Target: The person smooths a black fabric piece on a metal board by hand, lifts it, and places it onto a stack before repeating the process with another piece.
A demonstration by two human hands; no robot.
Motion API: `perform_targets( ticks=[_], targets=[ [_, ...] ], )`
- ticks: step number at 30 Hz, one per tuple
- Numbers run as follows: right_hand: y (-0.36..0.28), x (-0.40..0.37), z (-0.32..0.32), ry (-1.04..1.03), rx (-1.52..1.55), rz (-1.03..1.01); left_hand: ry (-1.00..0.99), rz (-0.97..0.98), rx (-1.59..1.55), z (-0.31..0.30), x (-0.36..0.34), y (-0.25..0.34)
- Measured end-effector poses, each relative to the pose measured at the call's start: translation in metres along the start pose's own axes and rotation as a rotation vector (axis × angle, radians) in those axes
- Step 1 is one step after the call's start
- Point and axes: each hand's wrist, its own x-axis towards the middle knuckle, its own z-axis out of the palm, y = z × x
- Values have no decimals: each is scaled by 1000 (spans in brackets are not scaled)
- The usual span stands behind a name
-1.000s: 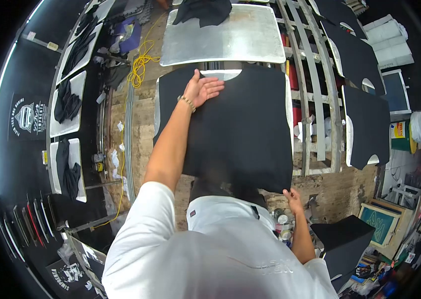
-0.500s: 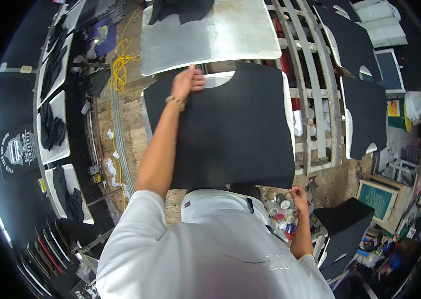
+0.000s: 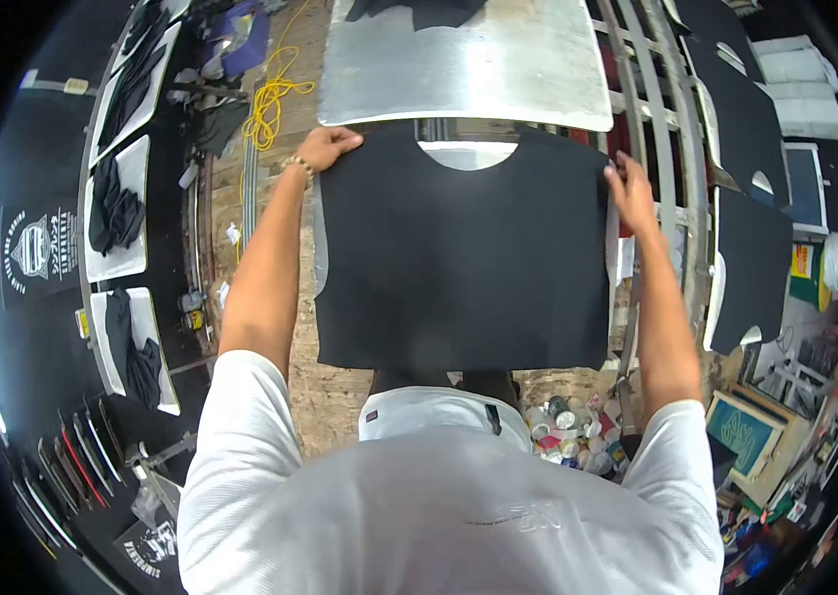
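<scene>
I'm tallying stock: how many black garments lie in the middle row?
2: the flat garment, spread over the near board, and the bunched garment on the far board, cut off at the top. More may lie beyond.

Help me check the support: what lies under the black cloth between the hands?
A pale board shows at the neckline and past both sides of the black cloth. The rest is covered; anything else there cannot be seen.

Countable here are one bare left hand [image 3: 325, 149], one bare right hand [image 3: 634, 196], one beaded bracelet [image 3: 300, 167], one flat black scoop-necked fabric piece [image 3: 463, 263] between them, one tangled yellow cord [image 3: 266, 111], one green-faced framed screen [image 3: 742, 434] and one blue-gray pale-framed screen [image 3: 805, 188].
</scene>
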Motion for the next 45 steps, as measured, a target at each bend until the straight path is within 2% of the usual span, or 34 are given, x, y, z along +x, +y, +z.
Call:
perform_targets(
  ticks=[2,3,4,6,8,10,14,18,20,21,22,26,28,29,30,31,32,33,34,35,36,38,39,40,41,42,44,45],
  targets=[
    [37,40,22,-147,102,191,11,21,-14,4,4,-3],
    [33,51,19,-286,178,252,30,34,-27,5,2,3],
    [29,57,16,-286,171,257,46,48,-43,8,1,10],
    [21,61,13,-447,390,430,65,92,-104,15,8,-7],
    [17,62,15,-355,492,444,147,136,-58,19,9,-13],
    [6,62,12,-301,409,395,176,139,-44,22,3,-12],
    [6,72,7,-285,457,320,246,163,-16,25,3,-14],
    [21,73,18,-279,298,259,228,170,33,24,3,-8],
    [24,69,24,-233,211,234,273,166,-64,25,-1,-5],
    [26,67,24,-204,220,206,438,189,94,27,-5,-2],
    [29,63,23,-196,156,232,542,240,57,29,-12,0],
    [35,28,11,-140,188,257,622,336,174,30,-21,-19],
    [28,2,-1,-87,168,327,346,123,23,23,-16,-30],
    [16,-15,-9,-58,133,330,312,51,38,21,-12,-31],
    [8,-36,-14,-32,165,285,304,58,35,22,-9,-30],
    [8,-63,-14,5,217,297,413,89,57,22,-10,-31],
    [0,-90,-25,-1,120,291,523,115,81,22,-14,-33],
    [-12,-124,-34,74,-30,300,563,115,32,21,-21,-43],
    [-34,-156,-43,103,-28,349,588,110,-33,25,-40,-47],
    [-55,-185,-58,-74,-127,556,617,109,-97,30,-64,-54],
    [-36,-232,-49,-11,-159,428,580,152,-158,37,-80,-97],
    [-45,-290,-46,11,-173,504,495,-179,-381,61,-157,-79],
    [-51,-303,-45,15,-164,499,322,-395,-450,67,-190,-107],
    [-56,-315,-45,-12,98,716,422,-483,-638,95,-216,-156],
    [-57,-322,-44,-44,364,924,263,-458,-798,98,-249,-135],
    [-53,-324,-42,-52,369,914,105,-427,-955,105,-279,-108],
    [-36,-332,-37,22,499,871,129,-510,-926,127,-323,-113],
    [-18,-339,-33,12,464,823,131,-535,-895,136,-337,-119]
  ],
)
